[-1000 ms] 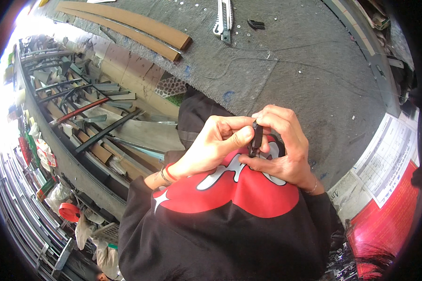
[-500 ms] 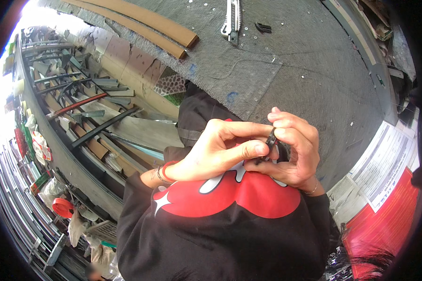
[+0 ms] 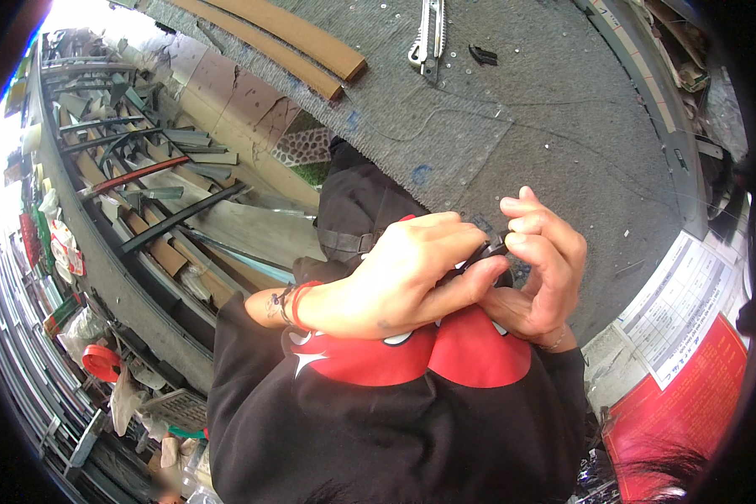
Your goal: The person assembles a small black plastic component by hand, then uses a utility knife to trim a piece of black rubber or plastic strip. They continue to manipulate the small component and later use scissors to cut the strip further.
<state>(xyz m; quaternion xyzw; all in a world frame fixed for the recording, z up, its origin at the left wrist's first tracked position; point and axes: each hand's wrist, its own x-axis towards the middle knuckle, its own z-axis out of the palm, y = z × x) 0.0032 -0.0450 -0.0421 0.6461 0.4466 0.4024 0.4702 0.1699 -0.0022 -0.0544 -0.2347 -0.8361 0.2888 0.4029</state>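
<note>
The left hand pinches a small black plastic-looking part between thumb and fingers in front of the black sweatshirt, the right hand curled at its other end, probably to steady so small a piece; right thumb's grip, cannot tell. Slim metal-bodied box cutter lies beside a ridged black piece on the rough grey carpeted tabletop, likely there for easy reach, long straight-edged brown strips to its left

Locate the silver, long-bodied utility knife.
Head view, top edge, just right of centre: the silver, long-bodied utility knife lies on the grey carpeted surface, between the long brown flat strips and the small black piece.
</note>
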